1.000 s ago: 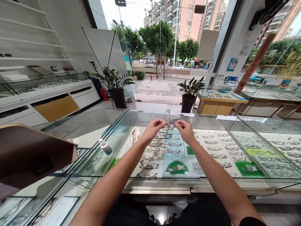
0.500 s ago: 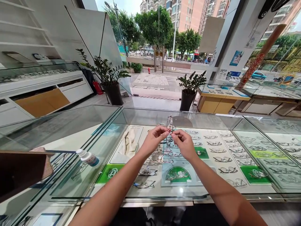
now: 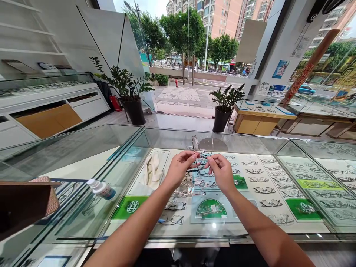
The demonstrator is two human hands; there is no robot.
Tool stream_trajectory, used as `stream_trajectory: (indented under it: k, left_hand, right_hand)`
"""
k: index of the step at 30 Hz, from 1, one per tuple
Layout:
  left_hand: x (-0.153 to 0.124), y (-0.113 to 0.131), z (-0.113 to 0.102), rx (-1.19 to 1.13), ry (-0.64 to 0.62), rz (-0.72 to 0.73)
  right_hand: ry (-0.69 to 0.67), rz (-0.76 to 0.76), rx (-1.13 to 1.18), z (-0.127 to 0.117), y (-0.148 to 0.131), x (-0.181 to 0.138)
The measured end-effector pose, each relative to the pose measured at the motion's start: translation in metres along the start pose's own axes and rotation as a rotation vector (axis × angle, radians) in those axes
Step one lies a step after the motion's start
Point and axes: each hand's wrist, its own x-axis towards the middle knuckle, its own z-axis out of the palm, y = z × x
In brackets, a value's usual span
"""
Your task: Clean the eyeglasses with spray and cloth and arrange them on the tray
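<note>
A pair of eyeglasses (image 3: 195,142) is held above the glass display counter, its thin frame upright between my hands. My left hand (image 3: 180,167) pinches it from the left with thumb and fingers. On the other side, my right hand (image 3: 221,171) has its fingertips closed on a thin temple of the same pair. Exact grip points are hard to make out against the frames below. Under the glass lie rows of eyeglasses (image 3: 264,190) and a green semicircular card (image 3: 211,209). A cream cloth (image 3: 152,172) lies to the left of my hands.
A white bottle with a blue label (image 3: 102,189) stands on the glass at left. Nearer the left edge is a dark brown box-like object (image 3: 22,204). Beyond the counter stand two potted plants (image 3: 135,109) (image 3: 221,118) and a red fire extinguisher (image 3: 115,103).
The eyeglasses have turned, so a temple now stands apart to the right of the lenses. My right hand has shifted slightly right, away from my left hand.
</note>
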Motion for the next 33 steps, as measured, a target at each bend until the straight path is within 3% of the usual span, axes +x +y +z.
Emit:
stream_trajectory:
  k: [6,11,13,18,21,27,33]
  left_hand:
    - [0.003,0.005,-0.002,-0.119,0.133,0.102]
    - [0.006,0.002,-0.006,-0.064,0.196,0.168]
    - [0.007,-0.001,-0.007,0.016,0.199,0.211]
    - [0.001,-0.006,-0.004,0.206,0.131,0.316]
    - [-0.003,-0.006,-0.001,0.276,0.082,0.353]
    - [-0.006,-0.004,0.0,0.335,0.054,0.372]
    - [-0.006,-0.004,0.0,0.413,-0.003,0.311]
  right_hand:
    - [0.112,0.149,0.062,-0.002,0.007,0.005]
    - [0.063,0.269,0.042,0.0,0.006,0.003]
    - [0.031,0.218,-0.029,0.001,0.002,-0.003]
    - [-0.165,-0.08,-0.185,0.005,-0.006,-0.019]
    - [-0.219,-0.147,-0.275,0.007,-0.003,-0.024]
    - [-0.166,-0.155,-0.355,0.005,0.003,-0.022]
    - [-0.013,-0.248,-0.32,-0.005,-0.001,-0.013]
